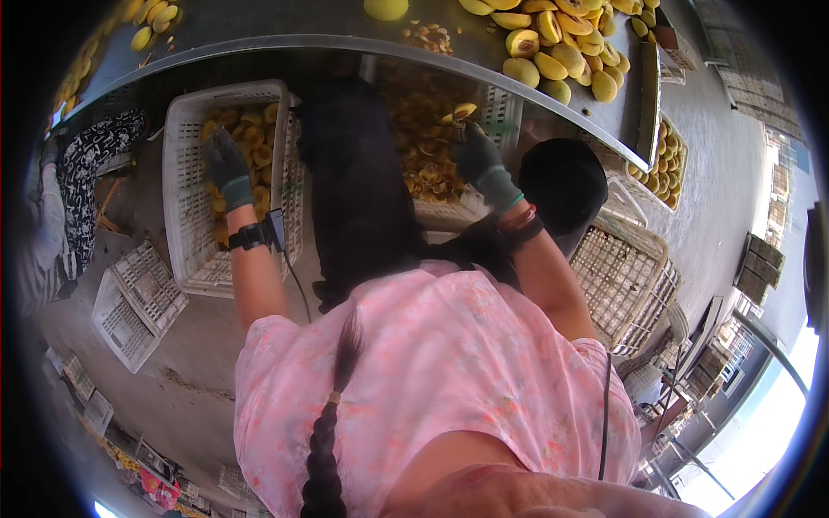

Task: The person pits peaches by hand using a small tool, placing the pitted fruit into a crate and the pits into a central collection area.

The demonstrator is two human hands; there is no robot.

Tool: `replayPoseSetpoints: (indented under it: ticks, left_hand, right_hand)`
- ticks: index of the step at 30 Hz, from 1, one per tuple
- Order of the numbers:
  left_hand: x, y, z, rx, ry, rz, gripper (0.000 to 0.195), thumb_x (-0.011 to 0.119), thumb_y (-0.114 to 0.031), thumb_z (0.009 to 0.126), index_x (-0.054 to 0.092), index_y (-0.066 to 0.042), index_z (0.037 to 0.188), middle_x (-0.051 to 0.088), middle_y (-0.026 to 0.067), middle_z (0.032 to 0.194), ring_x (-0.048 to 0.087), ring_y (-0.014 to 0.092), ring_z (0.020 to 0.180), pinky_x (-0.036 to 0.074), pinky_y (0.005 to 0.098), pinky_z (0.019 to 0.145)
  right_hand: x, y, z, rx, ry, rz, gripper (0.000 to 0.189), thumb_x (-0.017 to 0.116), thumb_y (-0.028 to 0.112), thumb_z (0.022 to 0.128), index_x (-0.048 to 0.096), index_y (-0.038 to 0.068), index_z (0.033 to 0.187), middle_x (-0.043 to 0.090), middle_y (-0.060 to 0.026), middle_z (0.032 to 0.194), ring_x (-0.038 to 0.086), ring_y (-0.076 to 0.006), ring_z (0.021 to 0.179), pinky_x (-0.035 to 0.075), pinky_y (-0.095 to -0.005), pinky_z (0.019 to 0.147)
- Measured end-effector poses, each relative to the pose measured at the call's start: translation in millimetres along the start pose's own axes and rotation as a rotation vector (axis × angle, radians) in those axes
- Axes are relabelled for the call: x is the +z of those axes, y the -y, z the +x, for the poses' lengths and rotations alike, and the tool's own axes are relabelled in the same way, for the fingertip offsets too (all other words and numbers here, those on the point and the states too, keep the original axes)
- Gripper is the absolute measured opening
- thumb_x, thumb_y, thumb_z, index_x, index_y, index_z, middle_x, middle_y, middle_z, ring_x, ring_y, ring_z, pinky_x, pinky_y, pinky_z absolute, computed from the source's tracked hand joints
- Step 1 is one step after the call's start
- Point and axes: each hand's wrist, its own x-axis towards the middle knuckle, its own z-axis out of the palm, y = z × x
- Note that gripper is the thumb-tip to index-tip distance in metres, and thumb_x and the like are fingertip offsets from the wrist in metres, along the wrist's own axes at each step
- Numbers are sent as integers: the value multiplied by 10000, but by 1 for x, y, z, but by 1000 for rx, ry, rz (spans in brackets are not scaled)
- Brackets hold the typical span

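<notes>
My left hand [225,158], in a dark grey knitted glove, is over a white plastic crate [178,188] on the left. Pitted yellow peach halves [259,146] fill much of that crate. The hand's fingers point down at the halves; whether they hold one cannot be made out. My gloved right hand [478,155] grips a small metal tool [460,131], mostly hidden by the fingers. At the tool's tip is a piece of yellow peach [461,112] with a dark centre. Below lies a second crate [447,212] with peach scraps [432,181].
A metal table [311,55] spans the front, its edge beyond my hands. Yellow peaches [570,58], whole and cut, are heaped on it near scattered pits [431,37]. Crates stand left [139,304] and right [618,278]. Another person's patterned trousers [84,188] show far left.
</notes>
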Motion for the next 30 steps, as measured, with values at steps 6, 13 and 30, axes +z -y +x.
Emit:
replayPoseSetpoints:
  ticks: [6,13,30]
  left_hand:
    - [-68,-247,-41,343,466,-557,384,550,-342,862,574,-30,1083,632,136,1010,630,273,861,486,342,782]
    - [19,-278,-104,528,993,-105,379,488,-421,867,560,-88,1032,606,170,974,595,329,855,474,421,720]
    - [105,-294,96,544,474,301,526,576,-496,775,517,-125,1144,583,180,1075,568,350,976,464,437,834]
  right_hand:
    - [-133,-63,24,529,-164,823,228,497,175,801,625,40,933,576,-94,1033,475,-274,1052,388,-318,915]
    - [-191,-76,-11,484,-447,968,299,523,189,815,486,57,1081,582,-230,798,557,-406,574,441,-493,520]
    - [-173,-65,-44,868,35,1589,328,553,184,791,435,74,1078,574,-246,690,558,-439,624,430,-515,531]
